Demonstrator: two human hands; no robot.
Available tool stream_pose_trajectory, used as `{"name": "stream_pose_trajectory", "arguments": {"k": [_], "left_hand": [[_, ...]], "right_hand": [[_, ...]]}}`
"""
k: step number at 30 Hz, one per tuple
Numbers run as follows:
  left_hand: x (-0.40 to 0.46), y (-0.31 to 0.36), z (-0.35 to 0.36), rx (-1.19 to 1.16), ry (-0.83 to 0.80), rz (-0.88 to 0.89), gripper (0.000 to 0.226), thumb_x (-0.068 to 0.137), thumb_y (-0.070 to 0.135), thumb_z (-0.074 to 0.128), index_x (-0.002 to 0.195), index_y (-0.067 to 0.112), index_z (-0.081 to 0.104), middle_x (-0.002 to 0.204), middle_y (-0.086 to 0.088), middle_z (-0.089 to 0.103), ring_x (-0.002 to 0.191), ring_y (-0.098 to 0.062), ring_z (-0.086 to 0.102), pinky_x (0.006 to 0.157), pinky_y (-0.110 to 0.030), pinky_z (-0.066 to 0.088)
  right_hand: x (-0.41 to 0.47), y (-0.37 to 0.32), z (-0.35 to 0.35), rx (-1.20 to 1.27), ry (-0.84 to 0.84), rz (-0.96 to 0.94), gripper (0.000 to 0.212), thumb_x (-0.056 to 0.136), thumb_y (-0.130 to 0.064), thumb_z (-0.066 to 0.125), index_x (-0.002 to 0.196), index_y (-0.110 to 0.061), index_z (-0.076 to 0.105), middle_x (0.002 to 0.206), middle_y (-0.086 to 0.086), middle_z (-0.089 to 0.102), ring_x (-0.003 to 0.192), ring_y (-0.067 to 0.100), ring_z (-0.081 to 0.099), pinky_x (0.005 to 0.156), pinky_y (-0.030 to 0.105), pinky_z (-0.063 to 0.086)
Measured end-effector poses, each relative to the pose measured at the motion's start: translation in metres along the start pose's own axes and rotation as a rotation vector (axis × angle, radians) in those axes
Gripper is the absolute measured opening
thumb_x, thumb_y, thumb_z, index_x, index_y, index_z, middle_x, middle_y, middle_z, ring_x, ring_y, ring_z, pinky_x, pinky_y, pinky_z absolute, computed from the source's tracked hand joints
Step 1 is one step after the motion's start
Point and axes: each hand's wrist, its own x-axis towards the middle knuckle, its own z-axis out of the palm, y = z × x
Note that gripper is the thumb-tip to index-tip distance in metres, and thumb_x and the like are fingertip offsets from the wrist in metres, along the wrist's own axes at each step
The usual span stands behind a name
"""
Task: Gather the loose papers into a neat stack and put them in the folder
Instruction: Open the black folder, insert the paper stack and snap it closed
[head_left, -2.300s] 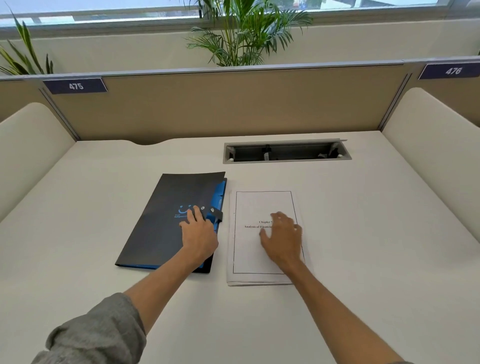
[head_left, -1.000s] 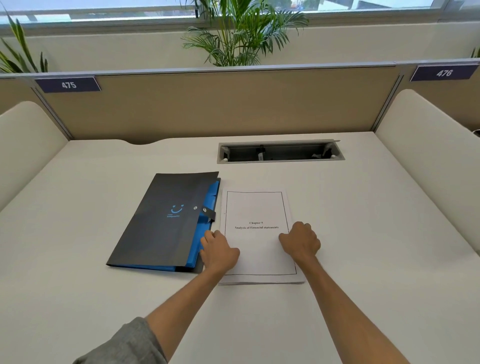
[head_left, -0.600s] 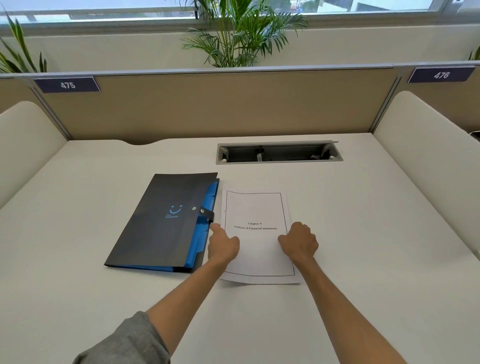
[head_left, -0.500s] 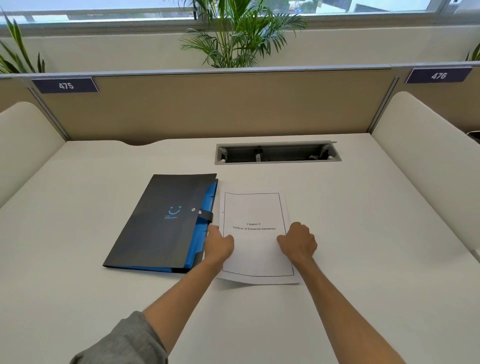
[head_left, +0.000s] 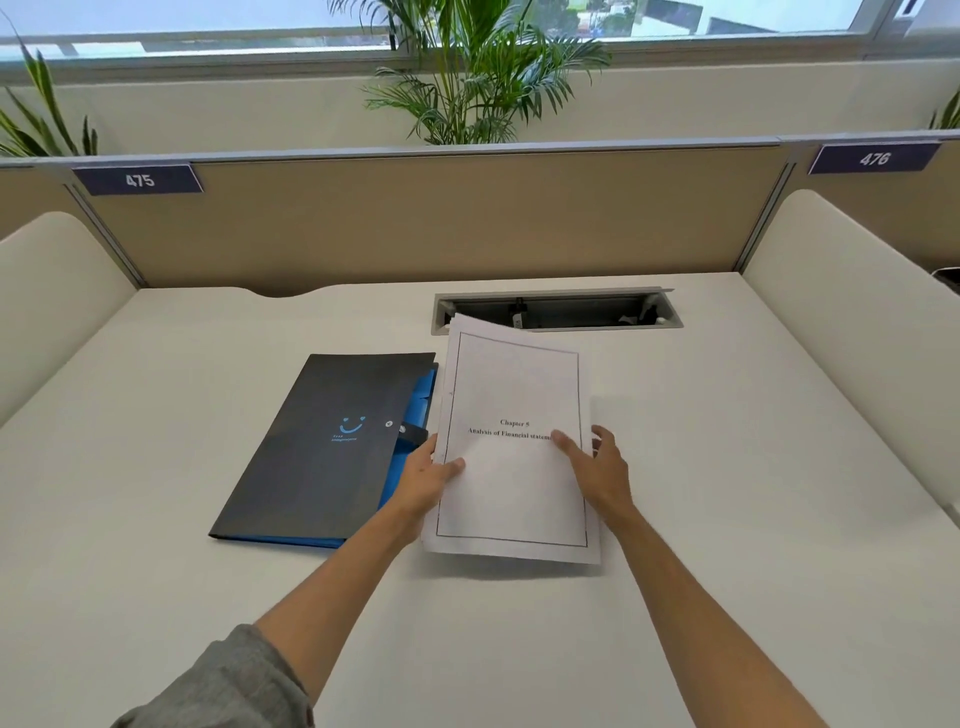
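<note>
A stack of white papers (head_left: 511, 395) with a framed title page is lifted off the desk, its far end tilted up. My left hand (head_left: 426, 480) grips its left edge, thumb on top. On the right edge my right hand (head_left: 597, 470) holds it, thumb on the title text and fingers behind. A black folder (head_left: 322, 447) with blue inner pockets and a small smile logo lies shut on the white desk (head_left: 753, 467), just left of the papers. Its clasp tab sits by my left hand.
An open cable tray slot (head_left: 597, 312) is sunk into the desk behind the papers. A tan partition (head_left: 441, 218) closes the back, with cream side panels (head_left: 841, 322) left and right. Potted palms stand behind the partition.
The papers lay flat on the desk under both hands; now both hands hold the stack by its side edges and have raised it, far end up.
</note>
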Motion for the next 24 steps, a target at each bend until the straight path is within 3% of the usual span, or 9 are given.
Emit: {"name": "stream_pose_trajectory", "arguments": {"k": [3, 5, 7, 13, 16, 19, 24], "left_hand": [[-0.003, 0.010, 0.001, -0.069, -0.074, 0.074, 0.033, 0.093, 0.007, 0.058, 0.120, 0.025, 0.062, 0.117, 0.002, 0.071, 0.099, -0.016, 0.071, 0.078, -0.029, 0.058], [-0.003, 0.017, 0.001, -0.070, -0.095, 0.115, 0.032, 0.093, 0.005, 0.058, 0.122, 0.020, 0.061, 0.114, 0.001, 0.072, 0.099, -0.019, 0.070, 0.077, -0.028, 0.057], [-0.002, 0.027, 0.000, -0.053, -0.093, 0.171, 0.033, 0.092, -0.001, 0.058, 0.119, 0.018, 0.062, 0.111, 0.001, 0.072, 0.099, -0.018, 0.069, 0.079, -0.028, 0.058], [0.000, 0.055, 0.002, -0.039, -0.059, 0.298, 0.040, 0.089, -0.007, 0.056, 0.104, 0.028, 0.068, 0.101, 0.010, 0.075, 0.101, -0.010, 0.067, 0.088, -0.024, 0.050], [0.001, 0.061, 0.004, -0.055, -0.059, 0.334, 0.038, 0.088, -0.006, 0.060, 0.105, 0.027, 0.069, 0.101, 0.011, 0.075, 0.103, -0.011, 0.066, 0.089, -0.026, 0.051], [0.002, 0.066, 0.007, -0.050, -0.070, 0.337, 0.034, 0.083, -0.001, 0.069, 0.108, 0.022, 0.069, 0.103, 0.008, 0.075, 0.100, -0.011, 0.069, 0.085, -0.025, 0.052], [-0.002, 0.071, 0.009, -0.046, -0.096, 0.377, 0.026, 0.083, 0.010, 0.074, 0.096, 0.032, 0.075, 0.102, 0.010, 0.076, 0.097, -0.006, 0.069, 0.080, -0.018, 0.053]], "right_hand": [[0.008, -0.010, -0.011, 0.369, -0.224, 0.076, 0.053, 0.076, -0.042, 0.080, 0.118, -0.013, 0.066, 0.109, 0.001, 0.075, 0.098, 0.020, 0.073, 0.090, 0.038, 0.057], [0.010, -0.018, -0.019, 0.449, -0.289, 0.049, 0.042, 0.078, -0.030, 0.080, 0.111, -0.008, 0.070, 0.103, 0.006, 0.077, 0.092, 0.023, 0.075, 0.079, 0.038, 0.061], [0.009, -0.027, -0.023, 0.462, -0.295, -0.038, 0.031, 0.082, -0.024, 0.078, 0.107, -0.008, 0.072, 0.101, 0.007, 0.077, 0.090, 0.023, 0.075, 0.071, 0.032, 0.061], [-0.006, -0.052, -0.026, 0.481, -0.179, -0.270, 0.005, 0.087, -0.020, 0.073, 0.091, -0.021, 0.076, 0.092, -0.007, 0.078, 0.086, 0.009, 0.074, 0.070, 0.019, 0.058], [-0.014, -0.058, -0.027, 0.473, -0.132, -0.332, 0.005, 0.086, -0.021, 0.074, 0.086, -0.027, 0.075, 0.086, -0.012, 0.078, 0.079, 0.005, 0.073, 0.065, 0.015, 0.056], [-0.019, -0.059, -0.029, 0.422, -0.127, -0.404, 0.016, 0.083, -0.019, 0.077, 0.093, -0.031, 0.073, 0.088, -0.016, 0.077, 0.082, 0.005, 0.073, 0.064, 0.014, 0.055], [-0.018, -0.057, -0.031, 0.427, -0.100, -0.406, 0.015, 0.080, -0.018, 0.080, 0.089, -0.029, 0.074, 0.085, -0.012, 0.078, 0.079, 0.006, 0.073, 0.064, 0.015, 0.055]]}}
